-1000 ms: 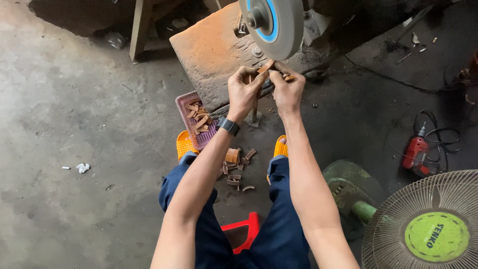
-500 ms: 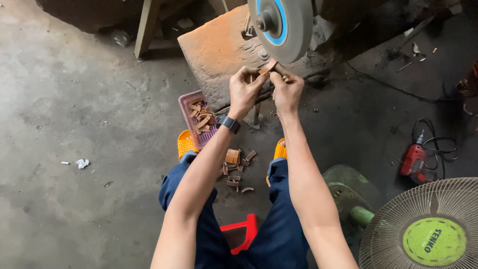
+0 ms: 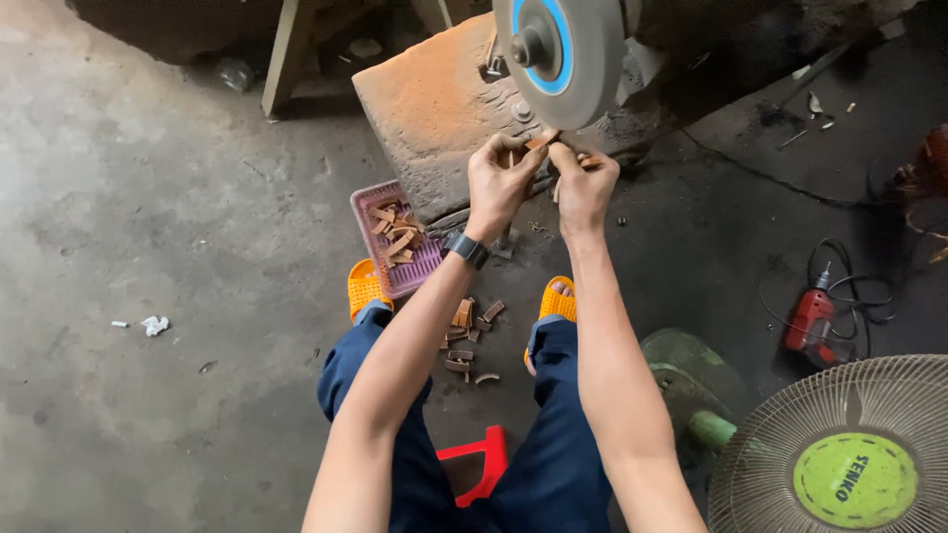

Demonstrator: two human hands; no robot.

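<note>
Head view: a small wooden piece (image 3: pixel 541 141) is pinched between the left hand (image 3: pixel 502 180) and the right hand (image 3: pixel 583 188) and is held against the lower rim of a grey grinding wheel (image 3: pixel 563 54), at the far middle of the scene. Both hands are closed tight around the piece, fingers curled, and the fingertips (image 3: pixel 555 150) are seen just beside the wheel's rim. The chief risk is judged to lie in that closeness: because the piece is so short, a slip or a snatch by the wheel could bring skin onto the abrasive. The piece could also be torn from the grip and thrown toward the legs or face, since no guard or rest can be made out under the wheel. A black wristwatch (image 3: pixel 465 249) is worn on the left wrist, well below the wheel, so snagging seems less likely. Loose wooden offcuts (image 3: pixel 468 336) are scattered on the concrete floor (image 3: pixel 148 197) between the orange sandals (image 3: pixel 367 287), just right of a pink basket (image 3: pixel 367 201) of more pieces; footing could be upset by them. Near right, a red drill (image 3: pixel 810 318) with its coiled cable and a floor fan (image 3: pixel 839 454) are placed well apart from the hands.
</note>
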